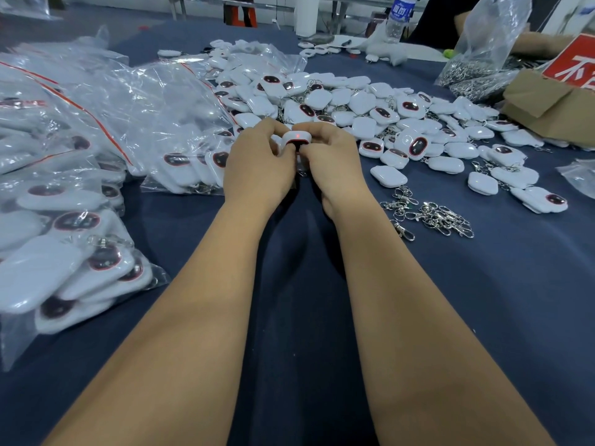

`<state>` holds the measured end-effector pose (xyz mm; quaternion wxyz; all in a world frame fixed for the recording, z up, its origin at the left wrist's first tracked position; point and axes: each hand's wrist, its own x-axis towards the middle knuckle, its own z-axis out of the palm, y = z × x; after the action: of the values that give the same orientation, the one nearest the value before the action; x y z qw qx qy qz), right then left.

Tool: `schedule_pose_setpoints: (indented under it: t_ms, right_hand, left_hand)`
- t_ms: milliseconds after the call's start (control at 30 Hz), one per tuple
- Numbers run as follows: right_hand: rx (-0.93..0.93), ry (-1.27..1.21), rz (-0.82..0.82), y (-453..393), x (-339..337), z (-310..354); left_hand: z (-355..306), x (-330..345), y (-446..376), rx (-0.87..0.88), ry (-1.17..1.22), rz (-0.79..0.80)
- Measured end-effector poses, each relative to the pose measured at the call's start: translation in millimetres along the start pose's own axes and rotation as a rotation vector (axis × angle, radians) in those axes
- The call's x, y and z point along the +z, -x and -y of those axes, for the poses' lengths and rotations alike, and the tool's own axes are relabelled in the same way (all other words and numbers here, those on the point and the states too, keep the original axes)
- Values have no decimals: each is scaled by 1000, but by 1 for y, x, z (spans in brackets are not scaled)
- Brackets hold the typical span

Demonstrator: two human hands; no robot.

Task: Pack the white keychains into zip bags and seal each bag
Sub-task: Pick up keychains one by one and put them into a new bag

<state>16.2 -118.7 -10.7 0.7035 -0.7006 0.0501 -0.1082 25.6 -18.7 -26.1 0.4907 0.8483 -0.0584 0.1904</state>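
Left hand: fingers curled round the left end of one white keychain, gripping it just above the table, near the middle of the cloth.
Right hand: fingers and thumb curled on the right end of the same keychain — both hands hold it between them, knuckles toward the camera.
Held keychain: white, rounded, edge-on to the camera, a small red light showing on its top face; its lower part is hidden by the fingers.
Loose keychains: a wide heap of white pieces, some showing a dark oval window rimmed in red, spread from just beyond the hands toward the far and right edges of the table.
Filled zip bags: clear bags with red seal strips, stuffed with keychains, stacked along the left edge — the nearest lies at the near left.
Bag by the hands: a clear bag holding keychains, just left of the left hand; whether it is sealed cannot be told.
Metal clasps: a small tangle of silver clips and rings on the cloth, right of the right forearm.
Water bottle: upright at the far edge.
Cardboard box: at the far right corner, a red sign leaning on it.
Clasp bag: a clear sack with metal rings in its base, beside the box.
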Motion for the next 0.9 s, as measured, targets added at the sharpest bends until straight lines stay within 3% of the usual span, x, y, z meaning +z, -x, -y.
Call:
schedule_pose_setpoints:
  t_ms: [100, 200, 300, 400, 500, 567, 667, 733, 833, 900]
  right_hand:
    - [-26, 5, -59, 1, 1, -2]
    - [-69, -6, -273, -2, -3, -4]
    - [-22, -243, -385, -7, -7, -2]
    - [31, -561, -302, -6, -3, 4]
    - [70, -748, -146, 0, 6, 9]
    - [59, -596, -88, 5, 12, 7]
    - [-132, 93, -50, 7, 18, -1]
    - [-214, 362, 50, 10, 23, -3]
    - [-225, 387, 100, 8, 24, -3]
    - [-233, 286, 30, 7, 18, -1]
  left_hand:
    - [-3, -3, 0, -55, 23, 4]
    - [-7, -8, 1, -114, 26, 28]
    - [-12, -14, 3, -120, -132, -19]
    - [-14, -17, 5, -94, -248, -37]
    - [-15, -21, 4, -127, -51, -157]
    - [-17, -22, 0, -170, 144, -249]
    - [-22, -24, -1, -144, 273, -316]
    - [-22, -21, 1, -64, 236, -319]
    - [-19, -17, 2, 2, 143, -293]
    - [-16, -14, 1, 4, 89, -241]
